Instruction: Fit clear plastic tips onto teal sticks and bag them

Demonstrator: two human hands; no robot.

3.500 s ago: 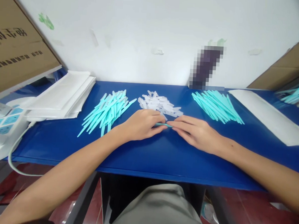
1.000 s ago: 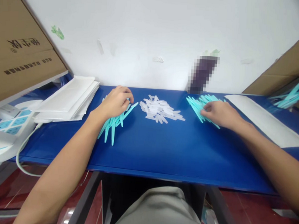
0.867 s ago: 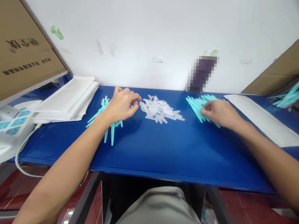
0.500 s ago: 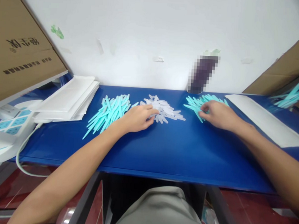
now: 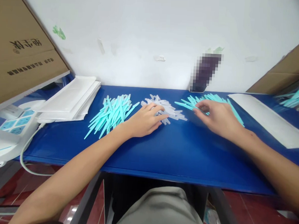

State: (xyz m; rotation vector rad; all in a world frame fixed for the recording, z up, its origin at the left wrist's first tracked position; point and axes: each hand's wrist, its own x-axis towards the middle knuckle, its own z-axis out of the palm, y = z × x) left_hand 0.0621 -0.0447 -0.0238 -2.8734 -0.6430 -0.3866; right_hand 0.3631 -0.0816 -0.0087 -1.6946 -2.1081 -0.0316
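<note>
A heap of small translucent plastic caps (image 5: 173,111) lies mid-table. My left hand (image 5: 147,120) rests over its near left side, fingers spread; whether a fingertip grips a cap is hidden. To the right is a fan of slim turquoise sticks (image 5: 214,98). There my right hand (image 5: 218,117) is closed, thumb and forefinger pinched at the end of one turquoise stick (image 5: 184,104) that points left. Beyond my left forearm sits another heap of turquoise sticks (image 5: 111,113), several with pale translucent ends.
A stack of white sheets or bags (image 5: 67,99) and a white power strip (image 5: 20,125) with a cable are on the left, under a cardboard box (image 5: 29,52). A long white strip (image 5: 269,120) lies right. A pixelated dark object (image 5: 205,73) leans on the wall behind the blue table (image 5: 177,153).
My left hand's fingers have spread and shifted slightly right over the caps. My right hand has drawn a turquoise stick, now pointing left from its fingertips. The view has shifted slightly.
</note>
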